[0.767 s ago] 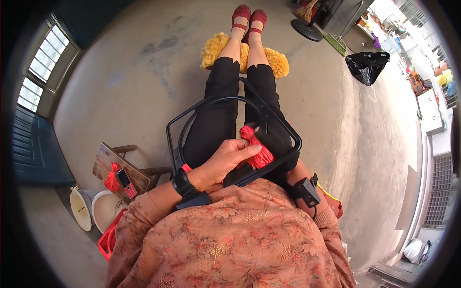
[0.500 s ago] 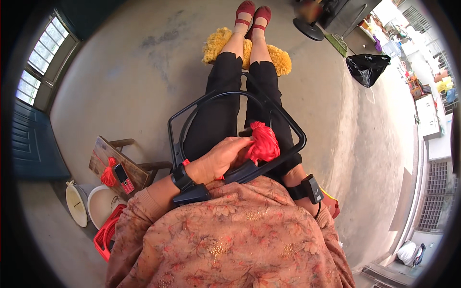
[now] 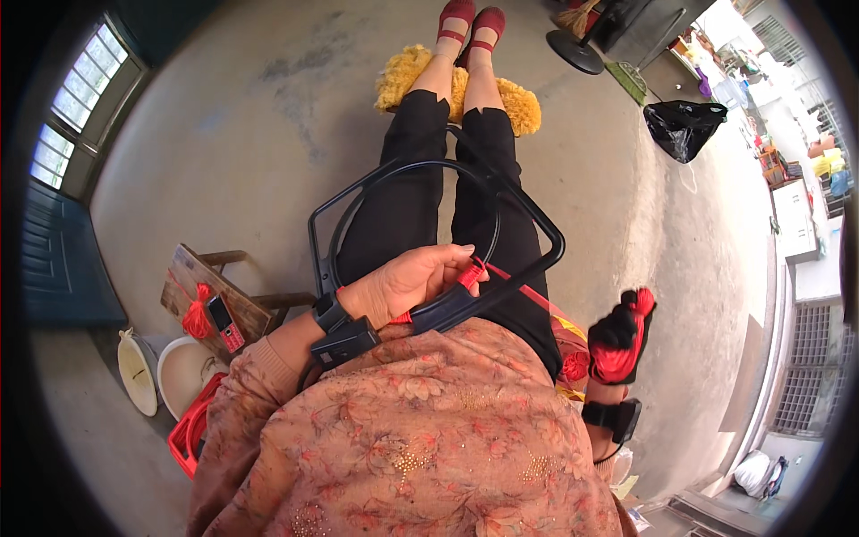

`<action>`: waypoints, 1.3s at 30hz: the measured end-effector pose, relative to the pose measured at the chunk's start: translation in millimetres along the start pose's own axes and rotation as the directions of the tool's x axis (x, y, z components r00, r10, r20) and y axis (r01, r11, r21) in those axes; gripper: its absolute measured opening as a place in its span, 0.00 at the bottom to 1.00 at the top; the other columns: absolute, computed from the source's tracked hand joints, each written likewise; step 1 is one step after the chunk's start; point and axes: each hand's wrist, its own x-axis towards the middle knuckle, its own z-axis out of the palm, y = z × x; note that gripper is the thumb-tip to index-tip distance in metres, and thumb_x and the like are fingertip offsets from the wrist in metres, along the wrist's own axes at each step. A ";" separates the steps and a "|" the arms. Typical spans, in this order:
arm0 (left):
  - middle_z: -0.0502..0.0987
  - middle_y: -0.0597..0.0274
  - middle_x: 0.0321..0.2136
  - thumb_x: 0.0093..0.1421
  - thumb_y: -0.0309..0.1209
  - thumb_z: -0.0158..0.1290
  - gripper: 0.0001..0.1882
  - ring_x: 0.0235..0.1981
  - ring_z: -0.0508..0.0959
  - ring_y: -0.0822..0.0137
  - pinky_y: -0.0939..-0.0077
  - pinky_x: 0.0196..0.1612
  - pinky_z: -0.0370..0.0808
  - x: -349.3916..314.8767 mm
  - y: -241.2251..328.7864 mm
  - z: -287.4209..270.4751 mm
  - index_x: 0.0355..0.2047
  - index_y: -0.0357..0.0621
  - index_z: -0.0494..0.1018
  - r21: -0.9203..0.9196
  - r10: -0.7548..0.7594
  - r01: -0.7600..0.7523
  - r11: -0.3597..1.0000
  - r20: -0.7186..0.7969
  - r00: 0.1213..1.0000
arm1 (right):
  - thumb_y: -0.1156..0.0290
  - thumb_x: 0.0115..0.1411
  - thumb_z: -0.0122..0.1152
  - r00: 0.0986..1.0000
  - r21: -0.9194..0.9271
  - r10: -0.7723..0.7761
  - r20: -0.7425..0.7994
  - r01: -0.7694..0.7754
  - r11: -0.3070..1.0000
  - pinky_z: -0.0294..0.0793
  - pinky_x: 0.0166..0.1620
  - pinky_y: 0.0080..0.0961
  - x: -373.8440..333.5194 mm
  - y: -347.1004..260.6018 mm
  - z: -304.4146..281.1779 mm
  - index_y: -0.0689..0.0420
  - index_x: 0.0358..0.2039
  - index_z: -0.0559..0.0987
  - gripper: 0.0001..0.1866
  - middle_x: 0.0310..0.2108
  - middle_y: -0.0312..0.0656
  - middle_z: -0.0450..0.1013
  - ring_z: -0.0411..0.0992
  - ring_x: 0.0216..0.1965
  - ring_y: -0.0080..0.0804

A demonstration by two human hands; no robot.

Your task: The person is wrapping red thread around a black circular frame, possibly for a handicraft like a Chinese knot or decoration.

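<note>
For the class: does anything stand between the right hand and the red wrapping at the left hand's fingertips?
Yes: in this view the black frame's outer bar crosses the line from the right hand to the red wrapping, which the left hand touches. Whether it lies higher or lower, I cannot tell.

No words, labels, numbers or signs can be read on anything here.

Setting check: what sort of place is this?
Probably a room in a home, perhaps used for handwork, though that is a guess. It has a bare concrete-like floor, a barred window at the left and a broom near the top.
</note>
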 end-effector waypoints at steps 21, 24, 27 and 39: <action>0.76 0.63 0.24 0.62 0.30 0.50 0.06 0.23 0.76 0.75 0.83 0.30 0.74 3.7 -12.4 4.9 0.31 0.40 0.73 0.371 0.254 -0.202 0.906 -0.098 0.962 | 0.65 0.61 0.54 0.925 -0.755 0.124 -0.360 -0.367 0.544 0.68 0.51 0.22 98.2 79.9 21.9 0.62 0.56 0.68 0.24 0.47 0.40 0.71 0.70 0.48 0.26; 0.76 0.67 0.24 0.61 0.35 0.52 0.09 0.23 0.74 0.79 0.86 0.27 0.71 4.0 -13.6 6.9 0.29 0.43 0.74 0.408 0.299 -0.270 0.872 -0.007 0.954 | 0.63 0.61 0.56 0.973 -0.866 0.022 -0.232 -0.216 0.450 0.69 0.51 0.25 123.3 90.7 -28.4 0.61 0.54 0.69 0.24 0.45 0.41 0.72 0.70 0.46 0.28; 0.76 0.67 0.24 0.62 0.37 0.51 0.11 0.22 0.74 0.79 0.86 0.27 0.71 1.4 -12.3 14.8 0.30 0.43 0.74 0.426 0.312 -0.274 0.862 -0.019 0.950 | 0.63 0.61 0.57 0.976 -0.919 0.024 -0.214 -0.210 0.332 0.69 0.50 0.25 136.9 103.8 -21.6 0.61 0.53 0.69 0.23 0.44 0.41 0.72 0.70 0.46 0.28; 0.78 0.59 0.29 0.66 0.37 0.44 0.17 0.26 0.78 0.73 0.84 0.31 0.75 -3.6 -3.7 1.8 0.41 0.34 0.73 0.075 0.029 -0.023 0.997 -0.091 0.995 | 0.64 0.59 0.58 0.866 -0.516 -0.050 -0.498 -0.250 0.820 0.69 0.50 0.29 114.2 94.1 -20.8 0.60 0.49 0.70 0.20 0.41 0.41 0.73 0.71 0.43 0.30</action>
